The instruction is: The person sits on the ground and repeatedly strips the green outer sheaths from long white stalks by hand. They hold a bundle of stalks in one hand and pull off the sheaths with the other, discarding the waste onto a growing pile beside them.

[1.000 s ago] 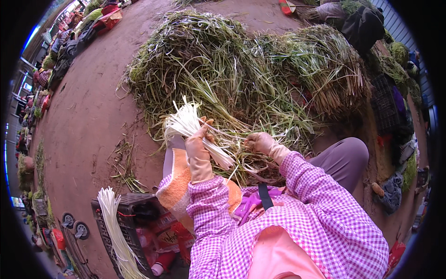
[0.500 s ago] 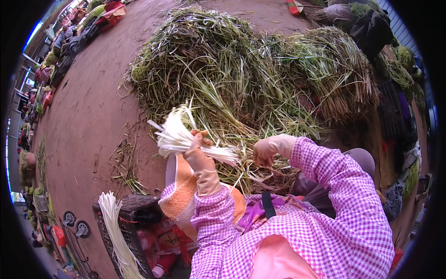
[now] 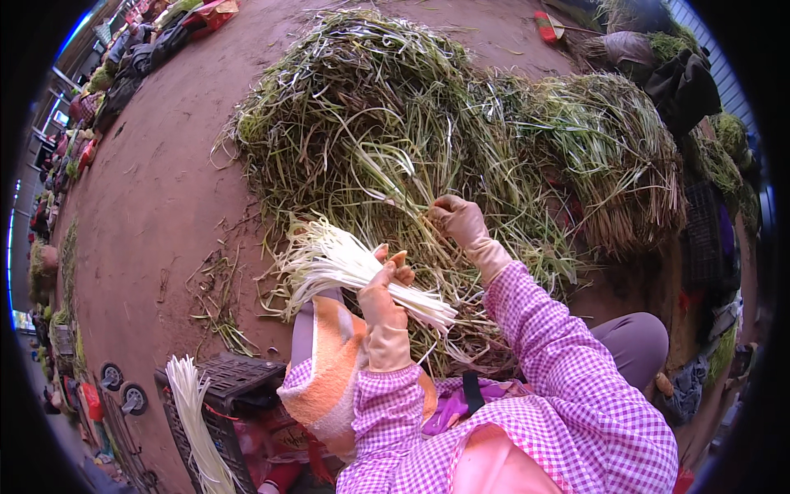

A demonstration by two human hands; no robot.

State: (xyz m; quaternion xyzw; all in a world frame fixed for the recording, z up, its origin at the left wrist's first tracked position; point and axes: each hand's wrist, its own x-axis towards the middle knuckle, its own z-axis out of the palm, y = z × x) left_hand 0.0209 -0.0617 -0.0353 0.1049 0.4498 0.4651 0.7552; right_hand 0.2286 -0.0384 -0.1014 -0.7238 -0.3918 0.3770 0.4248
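My left hand (image 3: 387,303), in a tan glove with fingertips showing, is closed round a thick bundle of long white vegetable stalks (image 3: 333,262). The bundle lies slanted, its loose ends spread to the left and its tighter ends pointing right. Farther forward, my right hand (image 3: 461,221) is closed, pinching a few leafy green-and-white stalks (image 3: 393,188) at the near side of a big heap of green stalks (image 3: 362,99). Its fingertips are partly hidden among the leaves. An orange and white towel (image 3: 329,346) lies over my leg below the left hand.
Another white bundle (image 3: 195,412) rests across a dark plastic crate (image 3: 239,375) at lower left. A second heap (image 3: 609,140) with brown root ends stands at right. Loose trimmings (image 3: 220,309) lie on the reddish floor (image 3: 148,214). Small wheels (image 3: 132,401) stand at the far left.
My right hand has moved forward and slightly left into the heap and closed on leafy stalks. The left hand, holding the white bundle, has shifted right and slightly nearer me.
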